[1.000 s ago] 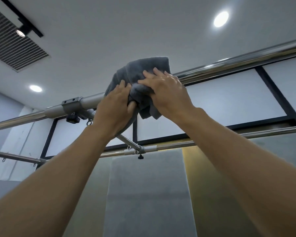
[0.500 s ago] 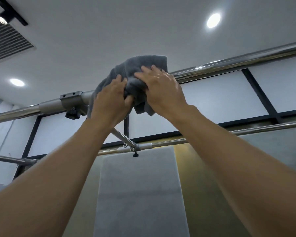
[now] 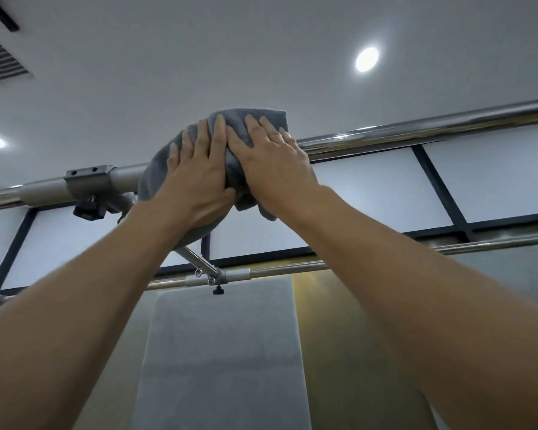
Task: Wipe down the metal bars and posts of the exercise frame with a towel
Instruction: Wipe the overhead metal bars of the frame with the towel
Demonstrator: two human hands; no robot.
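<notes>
Both arms are raised overhead and stretched forward, forearms bare. The left hand (image 3: 196,181) and right hand (image 3: 274,169) are pressed side by side on the towel (image 3: 153,178), fingers held straight and slightly spread, pointing upward.

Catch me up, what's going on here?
A person reaches overhead with left hand and right hand side by side, fingers laid flat on a grey towel draped over the frame's top bar. The towel sits just right of a clamp fitting. A lower bar beyond is untouched.
</notes>
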